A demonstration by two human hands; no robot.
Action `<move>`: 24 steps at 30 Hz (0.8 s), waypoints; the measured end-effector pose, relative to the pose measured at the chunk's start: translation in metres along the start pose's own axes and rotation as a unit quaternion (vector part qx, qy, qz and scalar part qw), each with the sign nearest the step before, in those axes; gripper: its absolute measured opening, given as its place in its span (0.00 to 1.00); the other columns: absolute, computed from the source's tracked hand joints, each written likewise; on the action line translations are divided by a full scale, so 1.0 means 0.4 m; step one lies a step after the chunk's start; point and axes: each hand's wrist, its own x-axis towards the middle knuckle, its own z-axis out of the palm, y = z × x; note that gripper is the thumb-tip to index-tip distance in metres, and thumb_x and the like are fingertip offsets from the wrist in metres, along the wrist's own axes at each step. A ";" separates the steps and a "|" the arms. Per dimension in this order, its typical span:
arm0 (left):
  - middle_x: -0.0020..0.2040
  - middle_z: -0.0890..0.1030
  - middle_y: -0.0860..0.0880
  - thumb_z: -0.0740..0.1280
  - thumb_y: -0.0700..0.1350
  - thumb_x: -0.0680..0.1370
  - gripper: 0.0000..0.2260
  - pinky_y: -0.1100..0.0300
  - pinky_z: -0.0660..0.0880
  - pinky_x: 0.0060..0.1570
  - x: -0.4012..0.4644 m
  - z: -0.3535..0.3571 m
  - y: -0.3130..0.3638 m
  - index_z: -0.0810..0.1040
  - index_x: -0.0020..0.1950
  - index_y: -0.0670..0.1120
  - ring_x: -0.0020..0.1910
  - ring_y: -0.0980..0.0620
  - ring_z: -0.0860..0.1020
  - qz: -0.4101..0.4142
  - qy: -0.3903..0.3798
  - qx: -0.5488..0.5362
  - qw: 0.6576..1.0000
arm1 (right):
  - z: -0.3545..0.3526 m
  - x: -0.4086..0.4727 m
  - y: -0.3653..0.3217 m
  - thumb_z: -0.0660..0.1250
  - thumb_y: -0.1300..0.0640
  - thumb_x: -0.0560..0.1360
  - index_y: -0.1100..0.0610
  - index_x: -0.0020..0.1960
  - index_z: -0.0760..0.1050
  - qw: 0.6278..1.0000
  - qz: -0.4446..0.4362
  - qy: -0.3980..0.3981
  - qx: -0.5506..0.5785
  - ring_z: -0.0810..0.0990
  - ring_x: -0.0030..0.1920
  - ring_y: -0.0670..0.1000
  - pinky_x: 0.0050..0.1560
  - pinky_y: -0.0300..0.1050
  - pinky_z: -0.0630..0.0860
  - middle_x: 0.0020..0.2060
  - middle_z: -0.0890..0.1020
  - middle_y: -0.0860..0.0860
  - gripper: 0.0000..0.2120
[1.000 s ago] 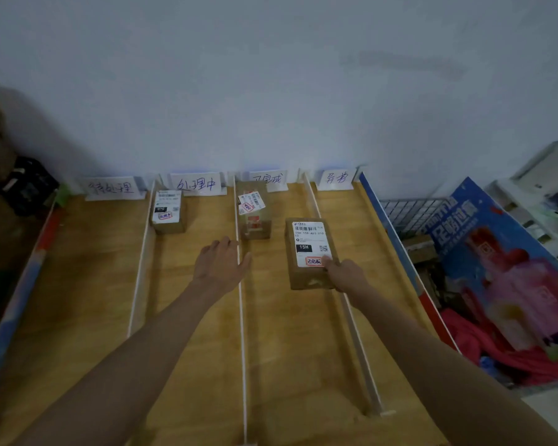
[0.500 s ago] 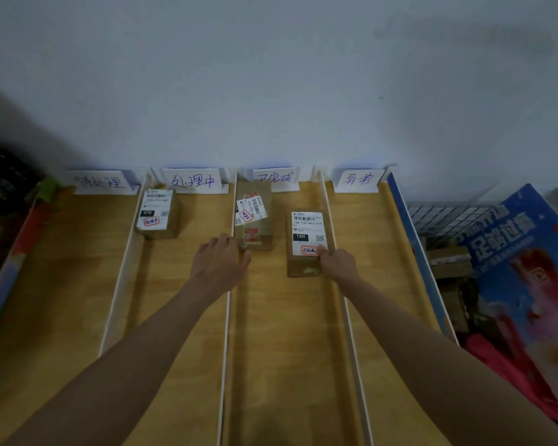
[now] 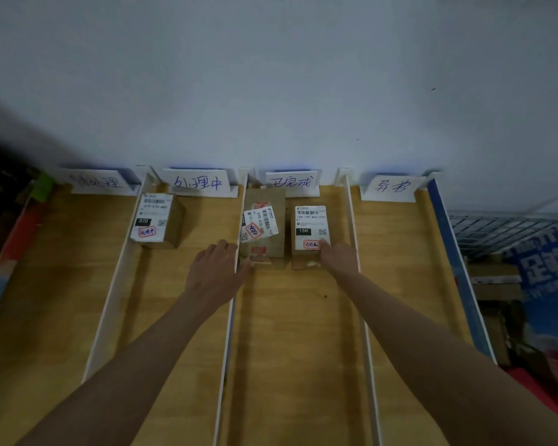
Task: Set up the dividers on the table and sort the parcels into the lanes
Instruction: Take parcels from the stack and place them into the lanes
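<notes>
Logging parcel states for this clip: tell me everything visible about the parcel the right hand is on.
The parcel is a brown cardboard box lying flat in the third lane from the left, near the wall, beside another parcel. A white shipping label with barcode, a black "15H" block and a red-outlined sticker covers most of its top. The right hand touches its near right corner; the grip itself is hidden. It lies close to the right divider.
</notes>
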 end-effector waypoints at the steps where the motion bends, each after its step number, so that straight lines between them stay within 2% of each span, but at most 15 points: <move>1: 0.60 0.76 0.47 0.55 0.57 0.83 0.21 0.52 0.71 0.58 0.004 0.003 -0.001 0.73 0.66 0.44 0.58 0.47 0.75 0.000 0.000 -0.001 1.000 | 0.007 0.008 0.001 0.56 0.40 0.81 0.64 0.65 0.76 1.000 0.004 0.001 -0.004 0.76 0.61 0.63 0.64 0.58 0.74 0.62 0.77 0.64 0.29; 5: 0.60 0.77 0.47 0.55 0.57 0.82 0.21 0.51 0.72 0.58 0.008 0.012 -0.010 0.74 0.66 0.44 0.58 0.47 0.76 -0.006 0.001 -0.005 1.000 | 0.017 0.012 -0.006 0.56 0.43 0.83 0.66 0.67 0.72 1.000 0.017 0.002 -0.014 0.72 0.66 0.64 0.68 0.56 0.70 0.66 0.72 0.67 0.28; 10: 0.61 0.77 0.46 0.54 0.58 0.83 0.22 0.52 0.72 0.59 -0.008 0.017 -0.025 0.75 0.66 0.44 0.58 0.47 0.76 -0.010 0.001 0.004 1.000 | 0.022 0.013 -0.009 0.58 0.46 0.82 0.67 0.68 0.70 0.999 0.032 0.000 -0.006 0.76 0.62 0.63 0.64 0.59 0.75 0.66 0.72 0.64 0.27; 13: 0.63 0.76 0.47 0.53 0.59 0.83 0.23 0.52 0.71 0.60 -0.019 0.006 -0.032 0.73 0.69 0.45 0.61 0.47 0.75 -0.013 -0.007 0.014 1.000 | -0.005 -0.010 -0.030 0.59 0.48 0.83 0.69 0.67 0.72 1.000 0.017 -0.009 -0.006 0.77 0.61 0.62 0.63 0.57 0.76 0.62 0.77 0.64 0.25; 16: 0.65 0.75 0.47 0.53 0.59 0.83 0.24 0.52 0.69 0.62 -0.035 -0.022 -0.033 0.71 0.70 0.45 0.63 0.47 0.74 -0.013 -0.010 0.019 1.000 | -0.055 -0.051 -0.064 0.59 0.47 0.81 0.67 0.64 0.73 1.000 -0.014 0.017 -0.022 0.78 0.60 0.63 0.61 0.58 0.77 0.62 0.77 0.63 0.24; 19: 0.66 0.74 0.46 0.52 0.59 0.83 0.24 0.51 0.69 0.63 -0.058 -0.066 -0.030 0.70 0.71 0.45 0.64 0.47 0.73 -0.009 -0.007 0.026 1.000 | -0.110 -0.136 -0.102 0.58 0.48 0.80 0.66 0.68 0.68 0.992 -0.076 0.048 -0.090 0.74 0.62 0.62 0.62 0.60 0.75 0.65 0.72 0.62 0.25; 24: 0.68 0.73 0.46 0.53 0.58 0.83 0.24 0.50 0.69 0.63 -0.127 -0.137 -0.029 0.70 0.72 0.44 0.66 0.46 0.72 -0.005 0.006 0.017 1.000 | -0.158 -0.304 -0.127 0.59 0.53 0.81 0.62 0.71 0.65 0.941 -0.231 0.089 -0.229 0.69 0.66 0.59 0.63 0.56 0.72 0.66 0.71 0.59 0.21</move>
